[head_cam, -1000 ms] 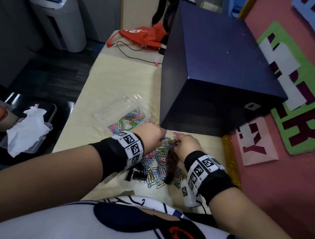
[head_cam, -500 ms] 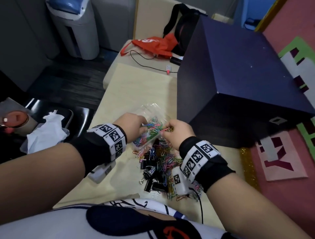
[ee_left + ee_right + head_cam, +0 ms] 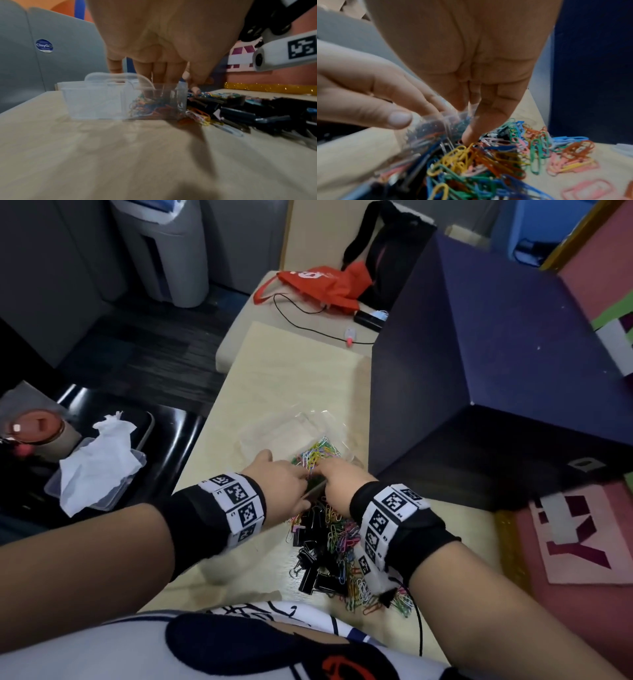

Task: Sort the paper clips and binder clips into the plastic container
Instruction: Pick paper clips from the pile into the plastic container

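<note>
A clear plastic container (image 3: pixel 274 433) stands on the pale table, its near compartment holding coloured paper clips (image 3: pixel 317 451). My left hand (image 3: pixel 284 481) grips its near wall, fingers inside and thumb outside, as the left wrist view shows at the container (image 3: pixel 96 100). My right hand (image 3: pixel 337 477) is next to it, fingers pointing down into the loose clip pile (image 3: pixel 488 162) at the container's edge. A mixed heap of paper clips (image 3: pixel 339 539) and black binder clips (image 3: pixel 310 573) lies under my wrists. Whether the right fingertips (image 3: pixel 471 135) hold a clip is hidden.
A big dark blue box (image 3: pixel 496 371) stands close on the right of the container. A red bag (image 3: pixel 325 285) and a black cable (image 3: pixel 308 330) lie at the far end. Left of the table's edge, a tissue (image 3: pixel 99 467) lies in a tray on a black chair.
Both hands have left the middle of the pile. My left hand has taken the container and brought it against the heap; my right hand now works at its near edge.
</note>
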